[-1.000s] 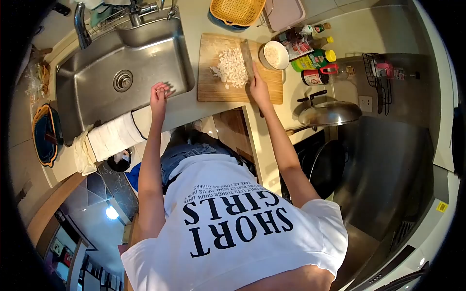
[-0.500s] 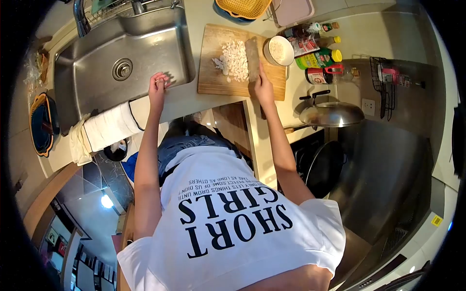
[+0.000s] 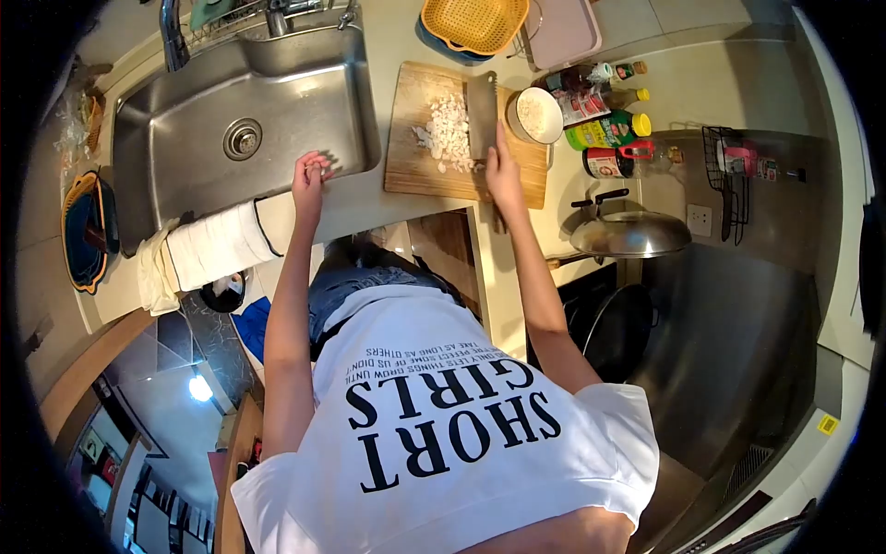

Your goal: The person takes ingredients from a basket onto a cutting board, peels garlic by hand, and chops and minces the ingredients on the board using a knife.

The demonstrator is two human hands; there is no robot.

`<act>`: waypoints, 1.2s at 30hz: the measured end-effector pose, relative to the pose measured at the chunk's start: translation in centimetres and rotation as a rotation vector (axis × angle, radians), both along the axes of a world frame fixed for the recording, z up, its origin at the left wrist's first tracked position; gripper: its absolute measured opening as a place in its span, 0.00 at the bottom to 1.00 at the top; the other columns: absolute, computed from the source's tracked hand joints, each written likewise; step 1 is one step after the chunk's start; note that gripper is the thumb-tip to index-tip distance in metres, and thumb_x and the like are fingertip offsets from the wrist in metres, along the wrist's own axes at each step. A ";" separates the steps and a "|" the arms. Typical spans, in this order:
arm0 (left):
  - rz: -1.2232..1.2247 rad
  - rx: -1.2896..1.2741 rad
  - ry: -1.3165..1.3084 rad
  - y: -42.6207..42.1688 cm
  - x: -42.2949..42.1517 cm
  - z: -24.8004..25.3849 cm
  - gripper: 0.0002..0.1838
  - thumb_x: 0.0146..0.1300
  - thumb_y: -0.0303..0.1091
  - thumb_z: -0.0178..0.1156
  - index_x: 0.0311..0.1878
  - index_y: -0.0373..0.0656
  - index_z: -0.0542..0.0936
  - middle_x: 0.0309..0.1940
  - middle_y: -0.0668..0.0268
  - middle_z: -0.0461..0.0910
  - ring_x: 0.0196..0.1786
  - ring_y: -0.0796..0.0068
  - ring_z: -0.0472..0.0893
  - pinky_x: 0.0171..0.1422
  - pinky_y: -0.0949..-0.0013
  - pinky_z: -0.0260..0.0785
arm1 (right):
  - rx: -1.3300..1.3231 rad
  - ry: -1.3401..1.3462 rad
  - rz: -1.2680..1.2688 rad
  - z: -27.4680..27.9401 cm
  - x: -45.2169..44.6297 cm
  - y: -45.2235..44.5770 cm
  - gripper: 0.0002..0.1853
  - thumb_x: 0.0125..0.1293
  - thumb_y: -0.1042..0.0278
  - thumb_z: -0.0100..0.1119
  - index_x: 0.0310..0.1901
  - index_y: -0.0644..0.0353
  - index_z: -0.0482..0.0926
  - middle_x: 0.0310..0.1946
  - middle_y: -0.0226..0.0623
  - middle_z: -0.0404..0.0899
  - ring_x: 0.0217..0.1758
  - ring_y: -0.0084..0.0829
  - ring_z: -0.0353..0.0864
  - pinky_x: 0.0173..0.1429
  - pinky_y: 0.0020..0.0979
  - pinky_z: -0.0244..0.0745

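Observation:
My right hand (image 3: 503, 174) is closed round the handle of a cleaver (image 3: 482, 109), whose wide blade stands beside a heap of chopped white pieces (image 3: 447, 131). Heap and blade are both over the wooden cutting board (image 3: 420, 180). My left hand (image 3: 312, 170) hangs above the front rim of the sink, holding nothing, its fingers loosely bent and apart. A white bowl (image 3: 551, 132) with pale chopped bits inside stands at the board's right edge, close to the blade.
On the left is a steel sink (image 3: 185, 166), a white towel (image 3: 217, 247) over its front edge. Bottles (image 3: 604, 131) lie or stand right of the bowl. Nearer is a pan lid (image 3: 637, 233). A yellow basket (image 3: 475, 23) and a pink tray (image 3: 563, 32) sit behind the board.
The whole view has shifted slightly. The cleaver's blade has turned and shows more of its flat side beside the heap. My left hand remains near the sink's front rim.

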State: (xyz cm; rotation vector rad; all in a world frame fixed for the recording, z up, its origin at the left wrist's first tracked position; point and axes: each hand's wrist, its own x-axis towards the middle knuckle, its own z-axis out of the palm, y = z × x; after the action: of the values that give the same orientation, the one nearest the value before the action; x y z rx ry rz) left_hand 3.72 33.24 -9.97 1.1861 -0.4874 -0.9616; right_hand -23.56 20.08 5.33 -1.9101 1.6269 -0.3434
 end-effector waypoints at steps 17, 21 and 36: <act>-0.004 -0.011 -0.013 0.0 -0.1 0.4 0.13 0.66 0.30 0.42 0.52 0.39 0.65 0.42 0.64 0.70 0.45 0.75 0.73 0.49 0.69 0.71 | -0.193 -0.058 0.130 -3.3 -0.7 0.6 0.29 0.61 0.76 0.41 0.65 0.47 0.53 0.19 0.55 0.70 0.18 0.39 0.72 0.27 0.33 0.68; 0.000 0.013 0.027 -0.1 -0.1 1.0 0.13 0.66 0.29 0.41 0.52 0.39 0.64 0.42 0.65 0.71 0.45 0.76 0.73 0.49 0.69 0.71 | -0.199 -0.062 0.118 -3.7 -0.1 1.0 0.29 0.61 0.75 0.40 0.65 0.47 0.53 0.17 0.55 0.69 0.17 0.40 0.71 0.27 0.33 0.67; -0.114 0.015 -0.039 0.7 0.2 0.4 0.14 0.67 0.34 0.42 0.53 0.39 0.65 0.43 0.64 0.71 0.46 0.76 0.73 0.50 0.69 0.70 | -0.156 -0.039 0.062 -2.6 0.7 2.3 0.31 0.60 0.76 0.41 0.65 0.43 0.53 0.21 0.56 0.71 0.19 0.42 0.72 0.27 0.34 0.67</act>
State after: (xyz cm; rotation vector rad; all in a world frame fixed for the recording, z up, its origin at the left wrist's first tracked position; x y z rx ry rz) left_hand 3.88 33.91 -9.57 1.2023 -0.5851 -1.0431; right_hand -22.90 22.41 2.74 -2.0512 1.5514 -0.4911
